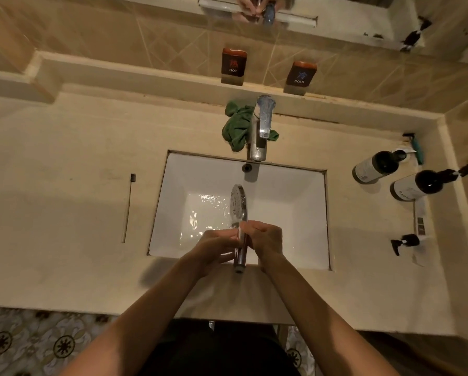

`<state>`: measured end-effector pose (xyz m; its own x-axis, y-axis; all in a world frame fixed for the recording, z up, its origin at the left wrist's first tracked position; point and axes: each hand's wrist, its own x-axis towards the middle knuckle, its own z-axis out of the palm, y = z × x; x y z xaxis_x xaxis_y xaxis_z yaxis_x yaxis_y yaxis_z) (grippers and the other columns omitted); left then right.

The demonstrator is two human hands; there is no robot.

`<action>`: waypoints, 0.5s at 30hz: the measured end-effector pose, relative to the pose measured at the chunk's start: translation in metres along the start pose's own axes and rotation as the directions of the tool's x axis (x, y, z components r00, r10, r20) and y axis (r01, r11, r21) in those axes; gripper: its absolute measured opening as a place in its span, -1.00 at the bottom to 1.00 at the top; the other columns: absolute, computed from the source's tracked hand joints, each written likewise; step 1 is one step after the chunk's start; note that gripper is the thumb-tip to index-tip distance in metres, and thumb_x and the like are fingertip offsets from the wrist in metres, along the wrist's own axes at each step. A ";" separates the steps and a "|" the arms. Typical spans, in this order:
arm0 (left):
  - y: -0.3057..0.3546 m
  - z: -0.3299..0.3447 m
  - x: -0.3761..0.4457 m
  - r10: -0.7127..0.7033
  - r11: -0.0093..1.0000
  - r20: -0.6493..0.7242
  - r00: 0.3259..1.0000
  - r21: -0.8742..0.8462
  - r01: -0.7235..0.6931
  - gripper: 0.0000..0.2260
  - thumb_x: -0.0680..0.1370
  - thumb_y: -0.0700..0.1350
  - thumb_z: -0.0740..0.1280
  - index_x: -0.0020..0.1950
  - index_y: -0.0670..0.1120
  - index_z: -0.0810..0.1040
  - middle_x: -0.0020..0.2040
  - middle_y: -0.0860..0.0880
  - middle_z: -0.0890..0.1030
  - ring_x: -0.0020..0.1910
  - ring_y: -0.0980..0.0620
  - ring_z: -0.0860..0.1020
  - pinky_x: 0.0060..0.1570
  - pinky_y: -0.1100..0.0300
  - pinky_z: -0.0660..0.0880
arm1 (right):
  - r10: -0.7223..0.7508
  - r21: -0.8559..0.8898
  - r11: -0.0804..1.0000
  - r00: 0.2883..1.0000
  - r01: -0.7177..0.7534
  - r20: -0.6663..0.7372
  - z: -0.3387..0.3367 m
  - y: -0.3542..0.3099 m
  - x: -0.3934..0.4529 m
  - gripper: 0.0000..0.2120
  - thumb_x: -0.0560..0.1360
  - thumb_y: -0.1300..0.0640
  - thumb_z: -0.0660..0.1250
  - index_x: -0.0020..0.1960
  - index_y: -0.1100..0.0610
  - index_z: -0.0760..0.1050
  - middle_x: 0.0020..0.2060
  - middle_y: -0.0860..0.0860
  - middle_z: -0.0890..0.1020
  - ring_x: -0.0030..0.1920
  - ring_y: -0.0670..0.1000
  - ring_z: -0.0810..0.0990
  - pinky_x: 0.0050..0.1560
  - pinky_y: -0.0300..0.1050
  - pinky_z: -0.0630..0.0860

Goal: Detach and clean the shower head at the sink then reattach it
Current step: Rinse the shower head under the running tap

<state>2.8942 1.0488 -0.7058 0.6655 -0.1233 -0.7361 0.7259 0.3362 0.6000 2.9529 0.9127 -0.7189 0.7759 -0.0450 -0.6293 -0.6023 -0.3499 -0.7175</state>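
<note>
i hold the shower head (238,213) over the near half of the white sink (295,185), both of my hands wrapped around its handle. it is a chrome handheld piece, detached, with no hose on it: a round flat spray face at the far end, turned on edge so the face looks toward 9 o'clock, and a straight shiny handle running back toward me to an open threaded end that sits just past the sink's near rim. the spray face shows rings of small nozzles and looks wet, with light glinting off it.

my left hand (216,246) comes in from 7 o'clock, its fingers curled shut on the handle from the left side. my right hand (265,240) comes in from 5 o'clock and its fingers close over the handle from the right, touching the left hand's fingertips near the neck of the shower head.

the sink floor under the head is wet and shimmering. at 12 o'clock stands the chrome faucet (260,131), with a crumpled green cloth (237,126) beside it on the tabletop (65,213). a toothbrush (128,207) lies at 9 o'clock, well apart from the sink. dark pump bottles (376,166) stand at 3 o'clock. hot and cold signs (233,65) sit on the ledge behind the faucet.
</note>
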 end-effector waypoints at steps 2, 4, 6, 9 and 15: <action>0.000 -0.001 0.001 0.005 1.000 0.005 1.000 0.004 -0.005 -0.80 0.47 -0.28 0.41 0.04 -0.14 0.74 0.01 -0.18 0.72 0.02 -0.06 0.69 -0.05 0.20 0.61 | -0.021 -0.023 0.999 1.000 0.021 0.012 0.002 -0.001 -0.002 -0.90 0.38 0.07 0.57 -0.27 0.08 0.75 -0.31 0.06 0.76 -0.17 0.17 0.76 -0.03 0.21 0.71; -0.001 -0.001 0.000 -0.021 1.000 0.011 1.000 -0.013 0.021 -0.79 0.46 -0.29 0.40 0.06 -0.18 0.72 -0.04 -0.16 0.69 -0.01 -0.05 0.65 -0.01 0.18 0.58 | -0.026 -0.075 0.997 0.999 0.024 -0.020 0.004 -0.002 -0.002 -0.90 0.41 0.09 0.57 -0.27 0.07 0.75 -0.31 0.03 0.76 -0.17 0.13 0.76 -0.02 0.17 0.71; 0.000 -0.002 -0.001 -0.018 0.999 0.027 0.999 -0.032 0.019 -0.77 0.47 -0.24 0.44 0.11 -0.12 0.72 0.03 -0.07 0.71 0.03 -0.01 0.66 0.04 0.18 0.57 | -0.044 -0.020 0.999 0.998 0.044 -0.041 0.005 0.000 -0.007 -0.95 0.43 0.10 0.56 -0.20 0.06 0.77 -0.27 0.03 0.77 -0.16 0.11 0.77 -0.02 0.13 0.72; 0.005 -0.008 -0.005 0.014 0.999 0.028 1.000 -0.041 -0.013 -0.74 0.49 -0.21 0.46 0.16 -0.04 0.72 0.12 -0.12 0.72 0.13 -0.06 0.68 0.15 0.02 0.60 | -0.054 0.102 0.993 0.998 0.057 -0.027 0.006 0.001 -0.012 -0.96 0.43 0.16 0.55 -0.19 0.06 0.76 -0.26 0.05 0.76 -0.18 0.11 0.77 -0.08 0.05 0.74; 0.007 -0.007 -0.005 0.023 0.999 -0.021 1.000 -0.036 -0.023 -0.67 0.47 -0.32 0.46 0.21 -0.12 0.69 0.11 -0.10 0.73 0.07 -0.08 0.70 -0.15 0.18 0.63 | -0.025 0.143 0.989 0.995 0.039 -0.100 0.011 0.006 -0.017 -0.85 0.42 0.10 0.57 -0.31 0.06 0.69 -0.37 0.00 0.70 -0.28 0.01 0.72 -0.21 -0.13 0.67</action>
<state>2.8946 1.0580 -0.7003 0.6780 -0.0958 -0.7288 0.7034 0.3723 0.6055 2.9335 0.9217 -0.7156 0.8053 -0.1293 -0.5786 -0.5925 -0.2139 -0.7767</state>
